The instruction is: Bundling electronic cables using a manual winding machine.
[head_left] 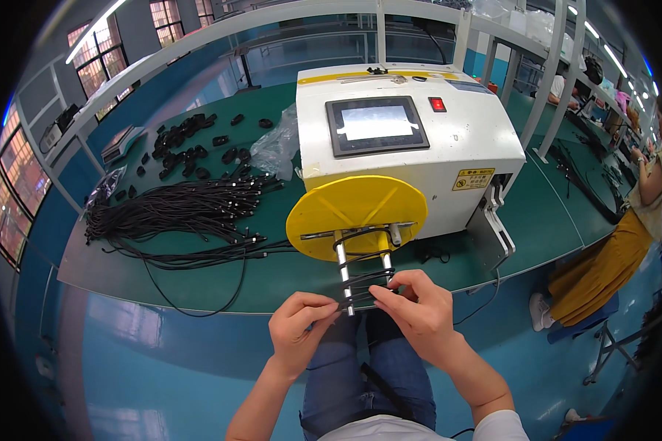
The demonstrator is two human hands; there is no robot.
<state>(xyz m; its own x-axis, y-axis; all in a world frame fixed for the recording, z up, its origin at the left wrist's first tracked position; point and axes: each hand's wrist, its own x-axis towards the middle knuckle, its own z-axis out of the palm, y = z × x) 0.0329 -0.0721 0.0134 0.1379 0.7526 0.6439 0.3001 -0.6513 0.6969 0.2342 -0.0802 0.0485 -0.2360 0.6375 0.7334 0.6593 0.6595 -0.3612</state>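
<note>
A black cable (359, 279) is looped in several turns around two metal rods (342, 261) that stick out toward me from a round yellow disc (324, 209). My left hand (299, 328) has its thumb and fingers closed on the cable at the left rod's free end. On the other side, my right hand (421, 309) pinches the turns of cable beside the right rod. The disc sits on the front of a white winding machine (434, 180) with a lit screen (379, 123) and a red switch (438, 104).
Left of the machine, a heap of black cables (176, 213) lies on the green table (272, 283). Behind it are small black coiled pieces (180, 140) and a clear plastic bag (276, 143). Another person (643, 198) works at the right. A white frame (235, 26) spans the back.
</note>
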